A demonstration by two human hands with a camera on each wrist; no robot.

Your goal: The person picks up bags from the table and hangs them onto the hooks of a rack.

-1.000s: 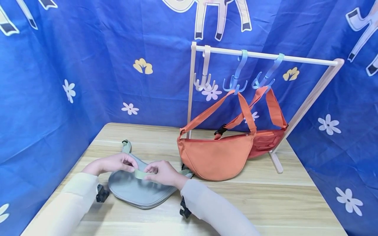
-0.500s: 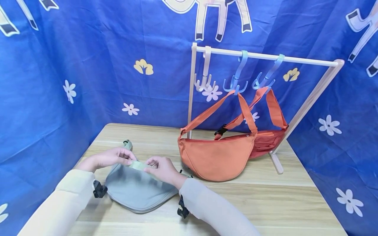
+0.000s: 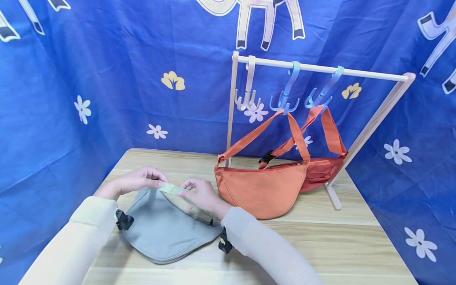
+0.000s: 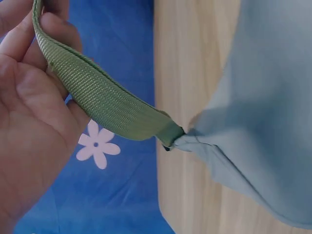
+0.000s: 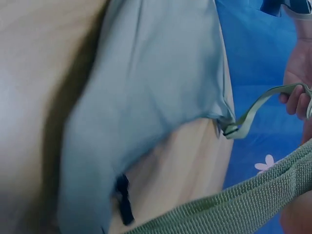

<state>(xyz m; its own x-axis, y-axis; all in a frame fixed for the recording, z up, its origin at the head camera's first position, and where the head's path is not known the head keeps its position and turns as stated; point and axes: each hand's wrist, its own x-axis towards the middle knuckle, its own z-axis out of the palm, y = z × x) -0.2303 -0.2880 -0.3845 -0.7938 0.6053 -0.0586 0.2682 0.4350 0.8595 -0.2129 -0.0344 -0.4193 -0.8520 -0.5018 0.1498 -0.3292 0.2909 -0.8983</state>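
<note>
A grey-blue shoulder bag [image 3: 169, 229] is on the left part of the table, its top edge toward the far side. My left hand [image 3: 139, 182] pinches its pale green webbing strap [image 3: 171, 188] above the bag's upper left corner. Farther along the strap, my right hand [image 3: 202, 198] grips it too. In the left wrist view, the strap [image 4: 102, 97] runs from the fingers to a dark fitting at the bag's corner. The right wrist view shows the bag's body [image 5: 146, 87] and a dark zipper pull [image 5: 124, 200]; the right fingers are mostly out of sight there.
A rack with a white rail [image 3: 278, 63] stands at the back right, carrying a white hook [image 3: 246, 91] and two blue ones. An orange bag [image 3: 261, 192] and a red bag [image 3: 322, 172] hang from the blue hooks. Blue patterned cloth [image 3: 117, 79] surrounds the table.
Both hands have moved away from me and raised the strap off the bag. The bag has shifted slightly toward me and turned, its front now more in view. The hanging bags have stayed put.
</note>
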